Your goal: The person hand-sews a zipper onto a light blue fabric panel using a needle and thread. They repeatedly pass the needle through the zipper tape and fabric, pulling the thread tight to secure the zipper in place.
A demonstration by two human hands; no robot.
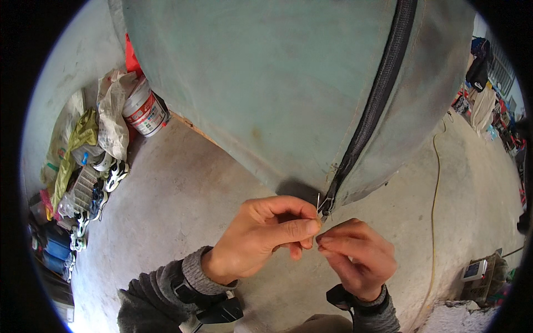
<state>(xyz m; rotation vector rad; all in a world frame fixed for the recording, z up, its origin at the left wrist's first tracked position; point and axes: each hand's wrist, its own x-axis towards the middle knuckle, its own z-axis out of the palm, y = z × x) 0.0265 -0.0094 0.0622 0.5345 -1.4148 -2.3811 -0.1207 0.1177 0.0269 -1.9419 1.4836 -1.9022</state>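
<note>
A large grey-green fabric cover (239, 83) hangs in front of me, with a long black zipper (383, 83) running down to its lower corner. Loose threads stick out beside the zipper's bottom end. Just below that corner, my left hand (266, 230) pinches a thin needle (318, 200) between thumb and forefinger, its tip pointing up. My right hand (361, 255) is close beside it, thumb and fingertips pressed together. Whatever lies in that right pinch is too small to make out. Both wrists wear dark straps with black devices.
At the left wall stand a white-and-red bucket (145, 111), plastic bags (115, 111) and several shoes (115, 175). A yellow cord (436, 194) lies along the concrete floor (166, 200) to the right. A crate (488, 277) sits at lower right, and cluttered goods line the far right.
</note>
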